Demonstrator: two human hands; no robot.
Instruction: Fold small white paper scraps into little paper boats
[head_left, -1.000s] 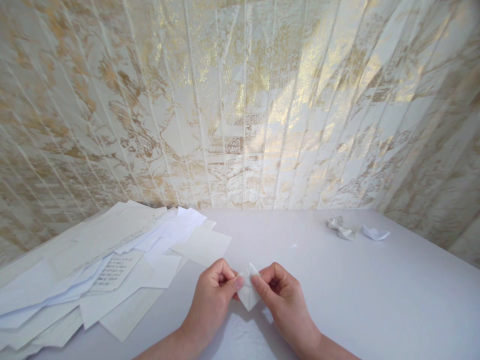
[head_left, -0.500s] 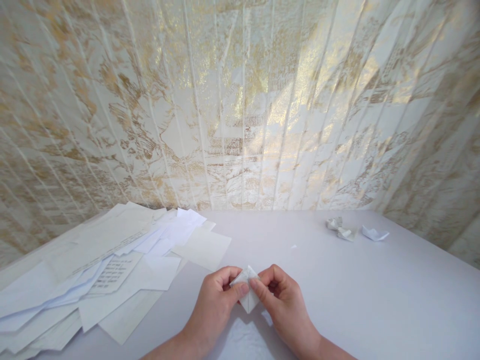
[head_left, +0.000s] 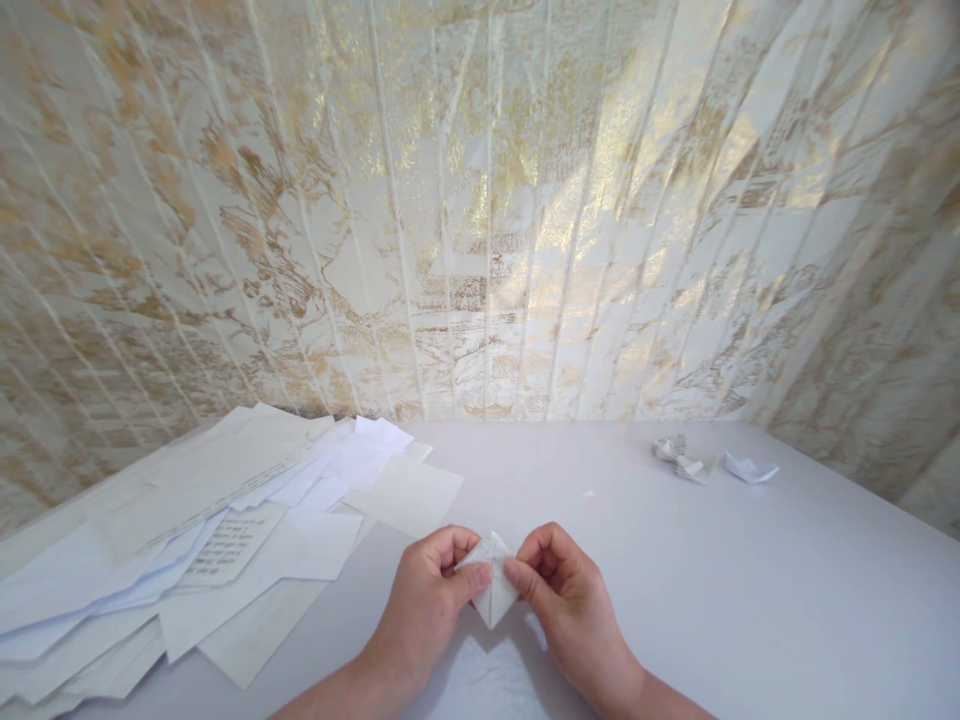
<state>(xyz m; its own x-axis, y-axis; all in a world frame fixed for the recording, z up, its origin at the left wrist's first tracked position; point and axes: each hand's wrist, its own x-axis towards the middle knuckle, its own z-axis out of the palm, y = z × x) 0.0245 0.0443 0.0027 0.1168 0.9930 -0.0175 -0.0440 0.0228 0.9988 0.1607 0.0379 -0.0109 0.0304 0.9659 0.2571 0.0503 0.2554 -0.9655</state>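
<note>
Between my two hands is a small folded paper (head_left: 493,600), diamond-shaped with a crease or slit running down its middle. My left hand (head_left: 435,600) pinches its left corner, thumb on the front face and fingers behind. On the opposite side, my right hand (head_left: 562,590) grips the right corner between thumb and curled forefinger. The paper is held up over the near part of the white table (head_left: 637,580). Its back side is hidden from me.
A spread-out pile of paper sheets (head_left: 262,590), some printed, covers the table's left side. At the back right lie crumpled-looking folded papers (head_left: 682,460) and a white paper boat (head_left: 751,467). A tiny paper scrap (head_left: 588,493) lies mid-table. Behind rises a gold-patterned curtain (head_left: 480,250).
The folded paper has shifted slightly left. My right thumb has slid outward from the paper's middle toward its right corner. My left hand keeps its pinch.
</note>
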